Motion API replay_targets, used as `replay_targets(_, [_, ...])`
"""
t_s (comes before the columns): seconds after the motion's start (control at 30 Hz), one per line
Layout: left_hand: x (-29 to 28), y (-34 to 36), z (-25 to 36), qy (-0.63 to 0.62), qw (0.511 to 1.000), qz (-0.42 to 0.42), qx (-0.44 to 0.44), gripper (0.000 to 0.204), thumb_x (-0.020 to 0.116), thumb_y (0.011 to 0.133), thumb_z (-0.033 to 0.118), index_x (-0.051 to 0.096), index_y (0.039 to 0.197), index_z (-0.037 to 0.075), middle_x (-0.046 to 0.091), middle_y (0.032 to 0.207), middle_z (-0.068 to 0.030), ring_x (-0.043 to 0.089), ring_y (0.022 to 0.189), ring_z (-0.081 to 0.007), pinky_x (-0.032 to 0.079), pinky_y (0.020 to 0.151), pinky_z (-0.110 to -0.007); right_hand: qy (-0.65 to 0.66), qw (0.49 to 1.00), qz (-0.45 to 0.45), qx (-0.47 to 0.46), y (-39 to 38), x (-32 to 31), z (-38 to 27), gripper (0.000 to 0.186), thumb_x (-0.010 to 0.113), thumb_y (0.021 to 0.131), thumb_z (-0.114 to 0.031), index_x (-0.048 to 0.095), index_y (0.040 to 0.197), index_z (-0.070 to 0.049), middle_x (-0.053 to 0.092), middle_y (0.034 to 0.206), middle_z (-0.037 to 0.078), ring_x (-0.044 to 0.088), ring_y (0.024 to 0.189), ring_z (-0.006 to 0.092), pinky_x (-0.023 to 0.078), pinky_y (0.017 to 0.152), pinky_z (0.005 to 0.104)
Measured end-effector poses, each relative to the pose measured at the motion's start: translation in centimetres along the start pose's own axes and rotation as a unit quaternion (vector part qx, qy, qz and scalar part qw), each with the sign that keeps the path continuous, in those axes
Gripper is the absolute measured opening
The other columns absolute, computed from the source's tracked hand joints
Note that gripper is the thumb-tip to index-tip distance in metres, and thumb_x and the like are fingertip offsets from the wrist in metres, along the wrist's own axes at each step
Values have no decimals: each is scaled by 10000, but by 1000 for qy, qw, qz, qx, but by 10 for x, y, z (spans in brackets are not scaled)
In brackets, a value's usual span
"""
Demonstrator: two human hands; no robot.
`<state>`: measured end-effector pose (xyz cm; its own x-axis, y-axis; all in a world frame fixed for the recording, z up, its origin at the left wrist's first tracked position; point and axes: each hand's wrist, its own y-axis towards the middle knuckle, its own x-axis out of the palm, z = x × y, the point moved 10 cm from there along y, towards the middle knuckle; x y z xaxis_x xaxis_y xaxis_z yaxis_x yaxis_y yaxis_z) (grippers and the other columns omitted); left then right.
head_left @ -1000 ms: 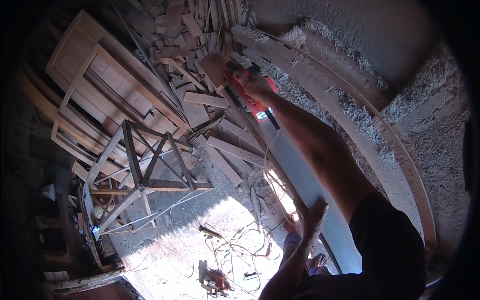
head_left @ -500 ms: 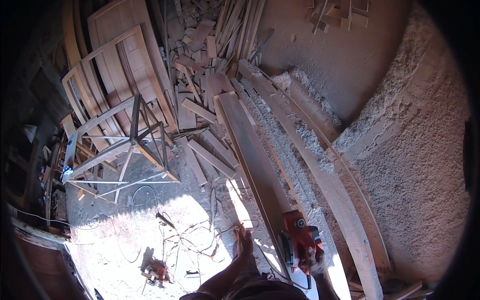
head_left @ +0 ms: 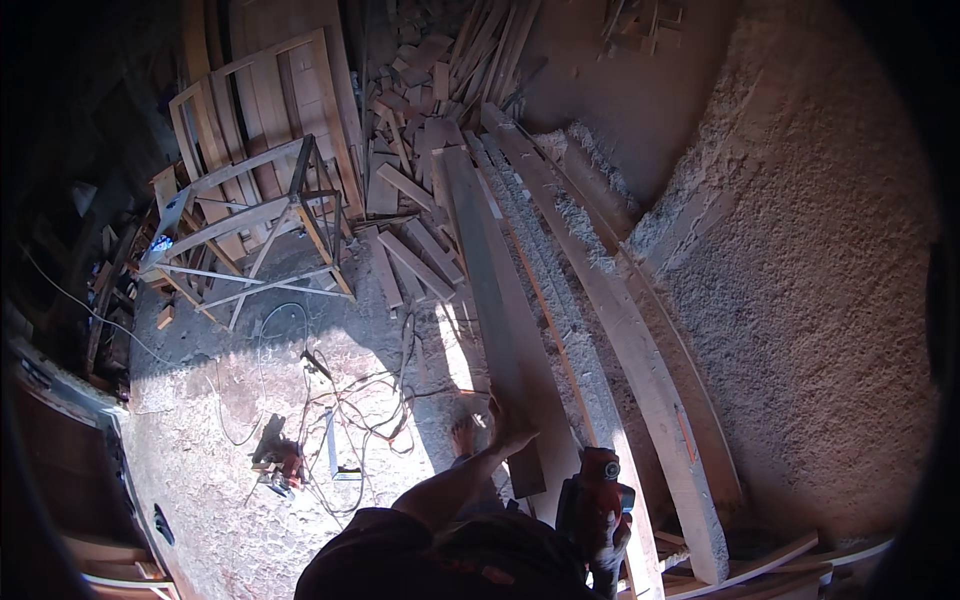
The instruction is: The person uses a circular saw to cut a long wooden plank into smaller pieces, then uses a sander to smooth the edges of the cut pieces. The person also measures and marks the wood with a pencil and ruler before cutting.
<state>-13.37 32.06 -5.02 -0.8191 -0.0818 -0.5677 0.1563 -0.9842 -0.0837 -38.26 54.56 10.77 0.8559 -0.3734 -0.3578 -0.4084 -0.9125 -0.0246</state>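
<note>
My right hand (head_left: 614, 522) grips a red electric planer (head_left: 598, 482), low at the right end of a long plank (head_left: 495, 270) running away from me. My left hand (head_left: 508, 432) is on that plank's left edge, left of and beyond the planer, its fingers appearing curled over the edge. A bare foot (head_left: 462, 435) shows on the floor left of the plank. Shaving-covered beams (head_left: 640, 350) lie along the plank's right side.
A wooden frame (head_left: 250, 215) stands left before leaning door panels (head_left: 275, 90). Offcuts (head_left: 415, 255) lie piled behind. Tangled cords (head_left: 355, 420) and a red power tool (head_left: 280, 460) are on the sunlit floor. Heaped shavings (head_left: 800, 330) cover the right.
The planer and my right hand have come from the plank's far end down to its near end, close to my body. The view has shifted, showing more of the floor.
</note>
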Motion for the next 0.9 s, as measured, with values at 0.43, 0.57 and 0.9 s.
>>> replay_targets(0.43, [-199, 60, 210, -717, 683, -136, -11, 476, 499, 1014, 587, 531, 1215, 157, 574, 980, -40, 640, 772, -199, 564, 634, -344, -34, 991, -129, -18, 4, 35, 20, 583, 561, 1006, -541, 671, 1125, 19, 651, 722, 105, 557, 636, 173, 434, 597, 375])
replay_targets(0.57, [-238, 54, 258, -730, 681, -49, -33, 465, 378, 1078, 537, 548, 1119, 106, 579, 803, -48, 634, 667, -182, 564, 599, -301, -41, 986, -163, -2, 9, 44, 79, 611, 545, 1001, -555, 642, 1122, 36, 670, 789, 186, 646, 713, 315, 476, 652, 446])
replay_targets(0.9, [-267, 56, 276, -720, 693, -42, -11, 265, 465, 1084, 350, 574, 1103, 109, 593, 832, -48, 644, 662, -179, 569, 587, -313, -57, 983, -174, 30, 10, 48, 73, 610, 546, 1000, -554, 638, 1125, 36, 669, 796, 197, 650, 728, 332, 478, 659, 453])
